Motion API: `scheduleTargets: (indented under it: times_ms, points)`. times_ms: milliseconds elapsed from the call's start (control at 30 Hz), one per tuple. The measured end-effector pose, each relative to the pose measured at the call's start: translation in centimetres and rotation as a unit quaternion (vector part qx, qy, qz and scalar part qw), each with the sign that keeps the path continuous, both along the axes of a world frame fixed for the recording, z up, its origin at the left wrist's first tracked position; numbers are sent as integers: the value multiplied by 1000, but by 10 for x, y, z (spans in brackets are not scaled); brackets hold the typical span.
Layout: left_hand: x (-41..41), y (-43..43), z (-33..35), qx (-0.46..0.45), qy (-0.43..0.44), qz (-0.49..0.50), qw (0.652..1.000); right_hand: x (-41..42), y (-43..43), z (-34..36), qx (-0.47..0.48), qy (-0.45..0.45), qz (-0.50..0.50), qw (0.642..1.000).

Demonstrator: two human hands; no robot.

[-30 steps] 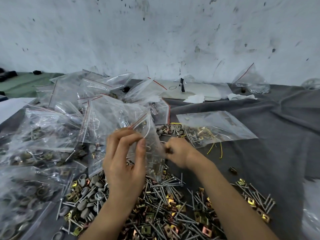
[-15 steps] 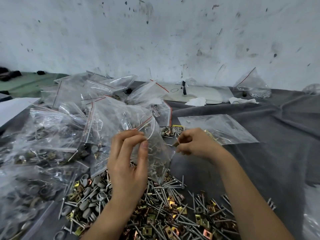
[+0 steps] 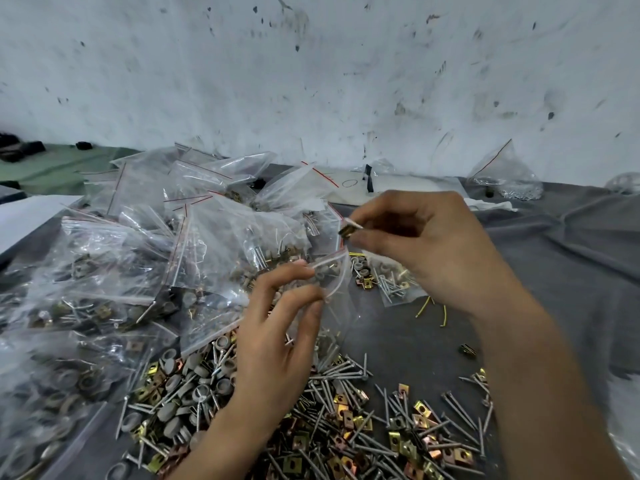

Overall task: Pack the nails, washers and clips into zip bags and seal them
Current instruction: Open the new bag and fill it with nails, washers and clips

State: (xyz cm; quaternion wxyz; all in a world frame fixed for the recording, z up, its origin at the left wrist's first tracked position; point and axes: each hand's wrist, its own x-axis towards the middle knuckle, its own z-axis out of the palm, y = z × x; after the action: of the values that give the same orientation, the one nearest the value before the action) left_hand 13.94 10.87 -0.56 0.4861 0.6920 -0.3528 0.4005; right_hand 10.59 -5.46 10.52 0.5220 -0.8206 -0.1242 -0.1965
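The left hand (image 3: 277,344) pinched the rim of a small clear plastic zip bag with a red seal line (image 3: 334,299), thumb and curled fingers holding its mouth apart. The bag hung from that grip above the work surface, with a few grey washers near its top and nails showing through its lower part. Just above and right of the open mouth, the right hand (image 3: 429,251) gripped a small brass-coloured metal clip (image 3: 346,231) between thumb and curled fingertips, together with a thin silvery piece too small to make out.

Right behind the bag, a tall heap of filled clear zip bags (image 3: 138,258) crowded the left half of the dark grey cloth (image 3: 554,278) and pressed close to the left hand. Below both wrists lay loose stock: grey round washers (image 3: 194,379), long steel nails (image 3: 346,370) and square yellow and copper clips (image 3: 346,419), all mixed and overlapping. Under the right hand, another clear bag lying flat with hardware in it (image 3: 391,287) was partly hidden by the wrist, and short yellow wire pieces (image 3: 434,311) lay beside it. One stray clip (image 3: 467,349) sat apart on the cloth. At the far edge, against the scuffed white wall (image 3: 311,81), stood one more part-filled bag (image 3: 502,178).
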Motion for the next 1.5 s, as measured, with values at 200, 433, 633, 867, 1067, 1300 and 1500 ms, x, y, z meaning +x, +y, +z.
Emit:
scheduleTargets:
  times_ms: [200, 433, 633, 867, 1067, 1300, 1500]
  points:
    - [0, 1, -1, -5, 5, 2, 1000, -6, 16, 4, -158, 2, -15, 987]
    - [0, 1, 0, -37, 12, 31, 999, 23, -22, -28, -184, 118, -191, 957]
    - [1, 2, -1, -65, 17, 44, 997, 59, -4, -90, -263, 188, -107, 940]
    - [5, 3, -2, -86, 60, 46, 993, 68, 9, -127, -332, 160, -90, 925]
    - [7, 4, -3, -107, 89, 46, 989, 72, 5, -125, -334, 190, -92, 919]
    - [7, 3, -3, -91, 95, 24, 991, 69, -1, -121, -232, 212, -89, 945]
    - [8, 3, -5, -86, 85, 18, 992, 61, -21, -99, -202, 167, -99, 960]
